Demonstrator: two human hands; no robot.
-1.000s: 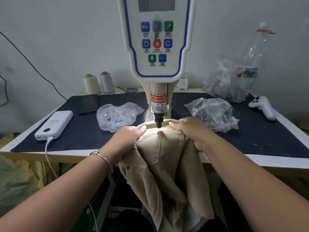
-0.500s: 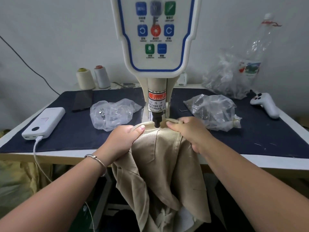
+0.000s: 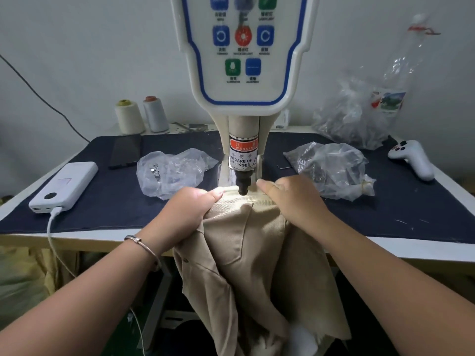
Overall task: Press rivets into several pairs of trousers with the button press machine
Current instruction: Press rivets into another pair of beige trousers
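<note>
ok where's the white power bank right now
In the head view the white power bank lies at the table's left edge on the dark mat, left of a clear plastic bag, cable plugged in.

Both your forearms reach forward from the lower corners and converge toward the middle, wrists roughly level. Your left hand (image 3: 189,206) is knuckles-up with the fingers curled under and the thumb stretched forward, gripping; a thin bangle circles that wrist. Your right hand (image 3: 290,199) mirrors it just opposite, back of the hand up, thumb pointing inward, fingers folded down in a pinching hold.
</note>
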